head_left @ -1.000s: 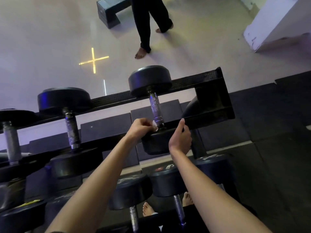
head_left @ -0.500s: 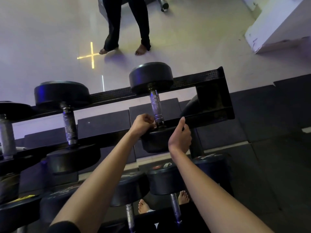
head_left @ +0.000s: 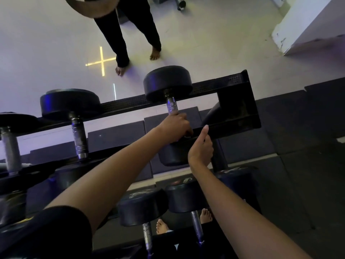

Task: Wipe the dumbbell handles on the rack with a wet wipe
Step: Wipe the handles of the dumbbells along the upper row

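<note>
You are looking down at a black dumbbell rack that runs across the scene. Everything below is placed from that rack.

At the rack's right end, on its top tier, a black dumbbell lies across the two rails. Its far head sits on the rack's back rail and its near head on the front rail. Its knurled metal handle bridges the gap between the rails.

Your left hand is wrapped around the near half of that handle, fingers curled tight on it. A small pale fleck shows under those fingers just above the rack's front rail. It may be the wet wipe, but most of it is hidden and you cannot tell for sure.

Your right hand is against the rack's front rail beside the near head. Its thumb points up along the rail. Its fingers are hidden behind the hand, so whether they grip anything cannot be told.

Further left on the rack's top tier lie a second dumbbell and, at the rack's left end, a third dumbbell. On the rack's lower tier, two more black dumbbell heads sit beneath your arms. Your bare feet show under the rack.

Beyond the rack, another person's legs in dark trousers stand barefoot on the pale floor next to a glowing yellow cross.
</note>
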